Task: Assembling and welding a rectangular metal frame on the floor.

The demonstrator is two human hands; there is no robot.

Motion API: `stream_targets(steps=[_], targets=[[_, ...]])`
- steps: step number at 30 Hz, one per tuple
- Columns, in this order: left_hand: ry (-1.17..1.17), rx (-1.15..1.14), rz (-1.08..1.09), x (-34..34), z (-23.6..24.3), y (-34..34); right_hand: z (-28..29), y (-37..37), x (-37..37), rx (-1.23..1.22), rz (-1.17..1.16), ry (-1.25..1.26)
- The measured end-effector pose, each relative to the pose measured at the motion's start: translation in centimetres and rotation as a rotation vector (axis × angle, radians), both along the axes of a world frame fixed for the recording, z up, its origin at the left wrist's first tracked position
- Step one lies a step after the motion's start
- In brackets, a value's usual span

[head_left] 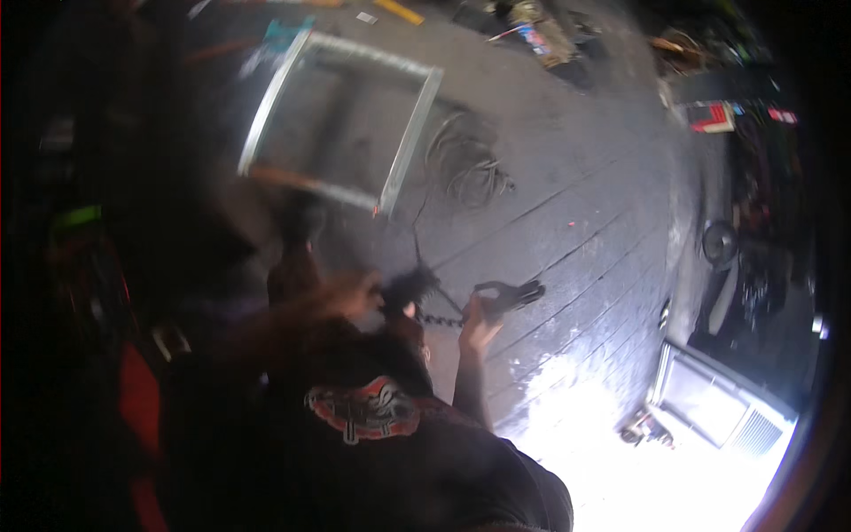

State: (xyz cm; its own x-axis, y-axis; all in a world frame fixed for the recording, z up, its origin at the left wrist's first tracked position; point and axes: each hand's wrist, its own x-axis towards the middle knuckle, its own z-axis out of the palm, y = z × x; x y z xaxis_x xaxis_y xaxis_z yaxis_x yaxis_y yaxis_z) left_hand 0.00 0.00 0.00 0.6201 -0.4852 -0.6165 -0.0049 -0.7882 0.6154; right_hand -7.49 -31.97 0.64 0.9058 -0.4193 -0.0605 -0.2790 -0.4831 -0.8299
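My right hand [479, 326] is closed around a black tool with a loop-shaped handle [505, 298], held above the floor; its exact kind cannot be made out. A black coiled cord [441, 321] runs just left of that hand. My left hand [356, 294] is smeared by motion, its fingers unclear, close to a dark shape [409, 288] that I cannot name. Below both hands a black shirt with a red and white emblem [363, 410] fills the lower middle. Beyond them lies a rectangular metal frame [409, 146] on the floor.
A loose black cable [477, 182] lies coiled beside the frame on the grey floor [567, 160]. Assorted clutter [545, 40] lies at the far side. A red and white box [709, 117] is at the right. A pale panelled unit [718, 399] stands by bright light, lower right.
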Motion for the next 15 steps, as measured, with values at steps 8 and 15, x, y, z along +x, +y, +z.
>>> stream_targets(steps=[8,15], targets=[[-0.095,0.333,0.44,-19.2,-0.8,3.0,4.9,-20.3,-2.2,0.312,-0.286,-0.198],[0.176,0.486,0.892,-27.4,-2.2,1.4,9.1,-26.7,2.7,0.375,-0.503,-0.262]])
